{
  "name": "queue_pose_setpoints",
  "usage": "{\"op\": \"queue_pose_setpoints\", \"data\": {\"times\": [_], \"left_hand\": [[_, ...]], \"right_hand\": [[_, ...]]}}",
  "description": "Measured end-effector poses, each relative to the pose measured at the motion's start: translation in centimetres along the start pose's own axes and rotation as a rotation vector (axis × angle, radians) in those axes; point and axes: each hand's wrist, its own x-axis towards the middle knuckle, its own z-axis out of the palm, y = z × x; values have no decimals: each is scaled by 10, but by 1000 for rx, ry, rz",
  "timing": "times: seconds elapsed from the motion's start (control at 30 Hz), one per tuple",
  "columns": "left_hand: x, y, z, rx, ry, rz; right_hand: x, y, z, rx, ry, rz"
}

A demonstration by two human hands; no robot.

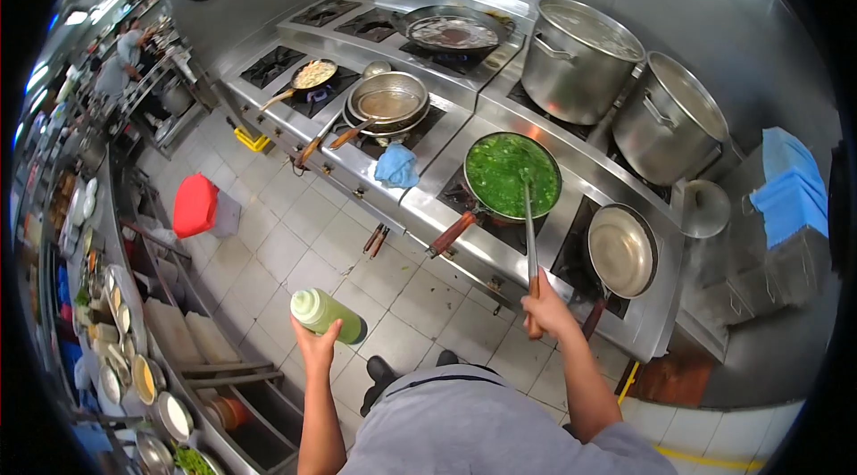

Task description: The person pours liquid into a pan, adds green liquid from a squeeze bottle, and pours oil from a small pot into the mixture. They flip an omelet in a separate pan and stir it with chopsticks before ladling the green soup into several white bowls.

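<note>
My left hand is wrapped round a squeeze bottle of green liquid, held out over the floor and tilted. In my right hand is the wooden handle of a long metal ladle. Its far end dips into bright green, leafy food in a frying pan, so the head is hidden. That pan sits on a burner with its red-brown handle pointing towards me. An empty frying pan rests on the burner to the right, near my right hand.
Two large stockpots stand behind the pans. Stacked strainers, a blue cloth and a small pan of pale food are further left. A wok sits at the back. A red-lidded bin stands on the floor; people work far left.
</note>
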Motion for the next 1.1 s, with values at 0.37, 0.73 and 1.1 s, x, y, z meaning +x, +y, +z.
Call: {"op": "queue_pose_setpoints", "data": {"times": [0.37,0.73,1.1], "left_hand": [[113,91,-25,-146,-17,235],[195,190,-100,-12,54,310],[71,129,-207,216,469,372]], "right_hand": [[35,4,-8,202,15,-85],[44,-7,-20,252,-98,-137],[75,17,-20,607,-152,-37]]}}
